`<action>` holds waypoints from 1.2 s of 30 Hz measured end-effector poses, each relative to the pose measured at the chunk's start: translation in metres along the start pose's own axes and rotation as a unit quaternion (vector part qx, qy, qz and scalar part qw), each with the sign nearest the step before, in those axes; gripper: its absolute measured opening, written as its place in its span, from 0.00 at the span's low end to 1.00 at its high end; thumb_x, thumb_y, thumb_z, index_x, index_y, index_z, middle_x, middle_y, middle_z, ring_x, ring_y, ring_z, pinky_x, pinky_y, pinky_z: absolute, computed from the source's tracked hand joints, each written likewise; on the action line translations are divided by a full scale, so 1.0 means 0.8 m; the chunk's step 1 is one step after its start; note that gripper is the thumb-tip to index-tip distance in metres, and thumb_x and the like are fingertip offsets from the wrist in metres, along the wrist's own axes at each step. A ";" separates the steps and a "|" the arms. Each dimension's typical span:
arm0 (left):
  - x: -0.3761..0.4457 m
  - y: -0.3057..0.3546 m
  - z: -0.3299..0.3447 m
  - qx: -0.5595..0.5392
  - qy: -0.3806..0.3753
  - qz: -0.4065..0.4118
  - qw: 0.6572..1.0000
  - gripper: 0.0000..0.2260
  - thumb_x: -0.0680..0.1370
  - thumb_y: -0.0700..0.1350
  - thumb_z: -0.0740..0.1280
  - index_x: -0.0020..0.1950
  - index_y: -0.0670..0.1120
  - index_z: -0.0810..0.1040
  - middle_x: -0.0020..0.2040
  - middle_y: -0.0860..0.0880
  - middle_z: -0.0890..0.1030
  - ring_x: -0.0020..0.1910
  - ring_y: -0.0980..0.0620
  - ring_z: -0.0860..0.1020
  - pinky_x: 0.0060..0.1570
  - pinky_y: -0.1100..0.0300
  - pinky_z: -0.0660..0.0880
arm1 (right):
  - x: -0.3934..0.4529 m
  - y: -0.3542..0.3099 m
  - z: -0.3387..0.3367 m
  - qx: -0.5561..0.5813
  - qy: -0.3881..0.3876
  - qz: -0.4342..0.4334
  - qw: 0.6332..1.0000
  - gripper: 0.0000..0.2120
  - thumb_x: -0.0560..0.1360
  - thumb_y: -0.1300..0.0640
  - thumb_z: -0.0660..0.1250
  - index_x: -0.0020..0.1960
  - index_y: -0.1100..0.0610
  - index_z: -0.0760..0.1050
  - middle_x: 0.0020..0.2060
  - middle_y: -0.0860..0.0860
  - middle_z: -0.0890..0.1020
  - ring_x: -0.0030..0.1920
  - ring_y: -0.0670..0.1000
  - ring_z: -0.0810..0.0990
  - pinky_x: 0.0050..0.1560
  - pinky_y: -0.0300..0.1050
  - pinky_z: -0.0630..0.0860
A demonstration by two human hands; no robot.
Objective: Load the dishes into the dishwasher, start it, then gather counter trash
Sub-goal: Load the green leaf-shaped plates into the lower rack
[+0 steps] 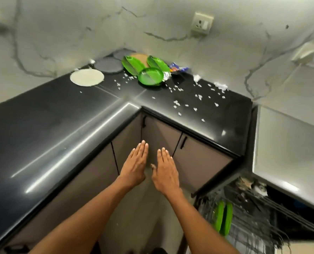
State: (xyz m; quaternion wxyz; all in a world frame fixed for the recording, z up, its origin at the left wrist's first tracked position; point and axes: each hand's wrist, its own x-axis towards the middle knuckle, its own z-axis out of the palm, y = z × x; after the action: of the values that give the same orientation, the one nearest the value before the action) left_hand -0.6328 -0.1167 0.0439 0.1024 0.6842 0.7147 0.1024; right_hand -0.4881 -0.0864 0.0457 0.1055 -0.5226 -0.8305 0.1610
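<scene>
Three green plates lie in the far corner of the black L-shaped counter, beside a white plate, grey round plates and a brown one. A blue snack wrapper and several white paper scraps litter the counter's right part. At the lower right the dishwasher rack is pulled out, with two green plates standing upright in it. My left hand and my right hand are stretched out flat, side by side, in front of the cabinet doors, holding nothing.
Grey cabinet doors with black handles sit under the counter corner. The dishwasher's grey top stands at the right. Two wall sockets are on the marble backsplash.
</scene>
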 end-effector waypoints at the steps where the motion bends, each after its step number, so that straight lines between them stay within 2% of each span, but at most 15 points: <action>1: 0.009 -0.010 -0.011 -0.001 0.012 -0.008 1.000 0.40 0.77 0.40 0.61 0.81 0.42 0.38 0.81 0.44 0.38 0.81 0.48 0.39 0.80 0.52 0.45 | 0.018 -0.008 -0.003 -0.003 0.002 -0.012 1.000 0.32 0.84 0.50 0.58 0.82 0.59 0.51 0.82 0.56 0.52 0.82 0.52 0.48 0.81 0.49 0.45; 4: 0.034 -0.036 -0.036 -0.006 0.035 -0.024 0.999 0.40 0.79 0.42 0.62 0.81 0.42 0.38 0.81 0.44 0.37 0.81 0.48 0.39 0.80 0.52 0.44 | 0.069 -0.029 -0.007 -0.011 0.008 -0.038 0.999 0.32 0.84 0.49 0.57 0.83 0.58 0.50 0.82 0.55 0.51 0.82 0.51 0.47 0.81 0.48 0.44; 8: 0.076 -0.071 -0.063 -0.001 0.060 -0.043 0.997 0.35 0.80 0.43 0.57 0.82 0.41 0.39 0.82 0.43 0.39 0.81 0.48 0.39 0.80 0.53 0.42 | 0.137 -0.051 -0.009 -0.008 0.011 -0.065 0.998 0.33 0.84 0.48 0.56 0.83 0.57 0.48 0.82 0.54 0.49 0.82 0.50 0.45 0.80 0.45 0.40; 11: 0.124 -0.102 -0.077 0.013 0.068 -0.064 0.996 0.36 0.79 0.42 0.57 0.82 0.41 0.40 0.82 0.43 0.39 0.81 0.48 0.40 0.79 0.54 0.40 | 0.205 -0.061 -0.008 -0.006 0.013 -0.086 0.996 0.33 0.84 0.48 0.56 0.83 0.57 0.46 0.82 0.53 0.48 0.82 0.50 0.44 0.80 0.45 0.40; 14: 0.183 -0.133 -0.087 0.020 0.058 -0.077 0.995 0.38 0.78 0.43 0.59 0.82 0.41 0.40 0.82 0.43 0.40 0.81 0.49 0.40 0.80 0.54 0.42 | 0.278 -0.068 -0.011 0.002 0.011 -0.105 0.994 0.33 0.84 0.49 0.57 0.83 0.58 0.47 0.82 0.54 0.50 0.82 0.50 0.46 0.80 0.45 0.40; 19: 0.281 -0.161 -0.106 0.039 0.061 -0.088 0.994 0.37 0.81 0.49 0.59 0.82 0.40 0.41 0.82 0.42 0.42 0.81 0.48 0.41 0.77 0.57 0.37 | 0.391 -0.070 -0.018 0.009 0.013 -0.134 0.991 0.32 0.84 0.49 0.56 0.83 0.60 0.49 0.82 0.56 0.52 0.82 0.51 0.48 0.79 0.45 0.40; 26: 0.394 -0.196 -0.135 0.036 0.078 -0.111 0.990 0.35 0.81 0.43 0.56 0.82 0.41 0.40 0.82 0.43 0.39 0.81 0.49 0.39 0.78 0.56 0.38 | 0.530 -0.073 -0.024 -0.004 0.004 -0.154 0.988 0.32 0.84 0.50 0.57 0.82 0.60 0.49 0.82 0.56 0.52 0.82 0.52 0.48 0.74 0.41 0.35; 31: 0.459 -0.241 -0.151 0.036 0.079 -0.126 0.988 0.34 0.83 0.47 0.55 0.81 0.40 0.38 0.82 0.43 0.38 0.81 0.49 0.38 0.79 0.56 0.38 | 0.606 -0.091 -0.009 -0.022 -0.024 -0.165 0.986 0.33 0.84 0.51 0.54 0.83 0.60 0.46 0.82 0.56 0.49 0.82 0.51 0.46 0.76 0.43 0.36; 36: 0.511 -0.291 -0.164 0.020 0.063 -0.118 0.991 0.37 0.81 0.47 0.58 0.81 0.40 0.38 0.81 0.43 0.36 0.81 0.48 0.38 0.76 0.57 0.36 | 0.667 -0.113 0.005 -0.048 -0.043 -0.170 0.983 0.33 0.84 0.52 0.55 0.82 0.61 0.46 0.82 0.57 0.49 0.82 0.53 0.45 0.77 0.45 0.37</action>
State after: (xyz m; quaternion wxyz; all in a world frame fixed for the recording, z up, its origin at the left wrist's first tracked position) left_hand -0.9105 0.2812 0.1005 0.0549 0.5896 0.7972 0.1178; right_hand -0.7948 0.3581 0.0797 0.0703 -0.3714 -0.9176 0.1226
